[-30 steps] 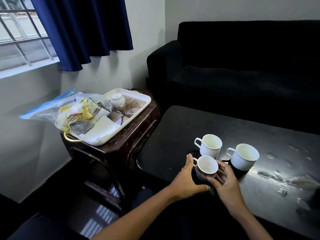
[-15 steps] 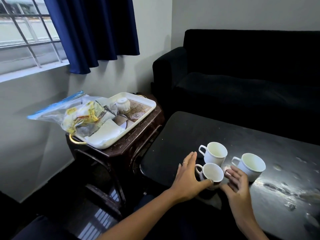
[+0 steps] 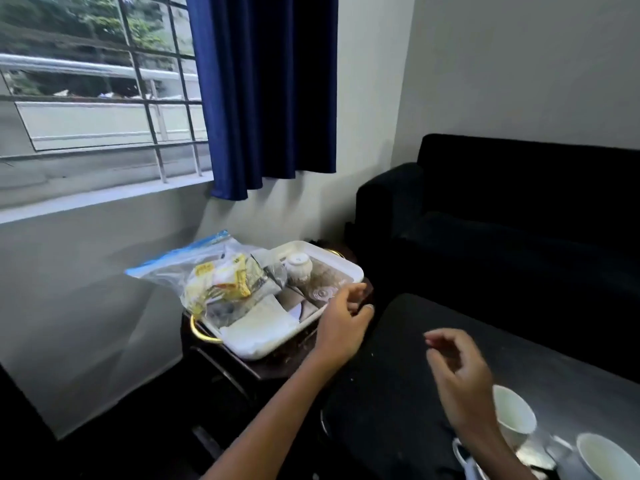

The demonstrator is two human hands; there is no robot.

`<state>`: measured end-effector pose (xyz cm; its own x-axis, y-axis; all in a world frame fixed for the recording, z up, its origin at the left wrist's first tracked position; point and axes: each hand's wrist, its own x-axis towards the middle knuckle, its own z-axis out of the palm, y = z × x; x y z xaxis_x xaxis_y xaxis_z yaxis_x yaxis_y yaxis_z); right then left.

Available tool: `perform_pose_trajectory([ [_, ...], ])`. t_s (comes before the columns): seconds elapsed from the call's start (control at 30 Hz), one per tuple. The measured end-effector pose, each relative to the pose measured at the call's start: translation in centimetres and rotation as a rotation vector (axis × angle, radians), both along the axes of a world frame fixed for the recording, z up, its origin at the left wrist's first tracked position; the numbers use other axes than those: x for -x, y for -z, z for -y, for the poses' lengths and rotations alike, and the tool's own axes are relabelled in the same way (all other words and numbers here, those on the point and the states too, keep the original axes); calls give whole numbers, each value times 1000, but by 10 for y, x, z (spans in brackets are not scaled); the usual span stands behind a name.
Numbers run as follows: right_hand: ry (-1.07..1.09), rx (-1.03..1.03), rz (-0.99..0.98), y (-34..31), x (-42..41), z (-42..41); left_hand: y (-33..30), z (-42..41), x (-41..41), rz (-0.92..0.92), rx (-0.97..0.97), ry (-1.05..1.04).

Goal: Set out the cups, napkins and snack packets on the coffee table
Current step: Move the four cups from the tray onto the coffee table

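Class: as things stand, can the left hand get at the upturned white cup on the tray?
Probably yes: the left hand hovers empty at the tray rim, and nothing stands between it and the upturned cup.

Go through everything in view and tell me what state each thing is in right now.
left hand: open, over the tray's near edge
right hand: open, holds nothing
tray: on side table
small cup: upside down in tray
snack bag: on tray
napkins: in tray
curtain: drawn aside
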<state>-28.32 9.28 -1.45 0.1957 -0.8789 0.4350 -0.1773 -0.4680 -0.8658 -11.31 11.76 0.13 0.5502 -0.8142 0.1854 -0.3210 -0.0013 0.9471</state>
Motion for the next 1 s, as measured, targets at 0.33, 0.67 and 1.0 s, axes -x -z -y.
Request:
perform_pose_trajectory([
  [0.33,-277,27,-392,2,-178,96,29,26,-108,-142,-87,-90],
  [0.67,-407,-10,-575,30,-289,145,57,46,-134,-218,-115,-56],
  [1.0,-237,56,-369,24,-257,130,36,36,-118,-378,-77,-8],
])
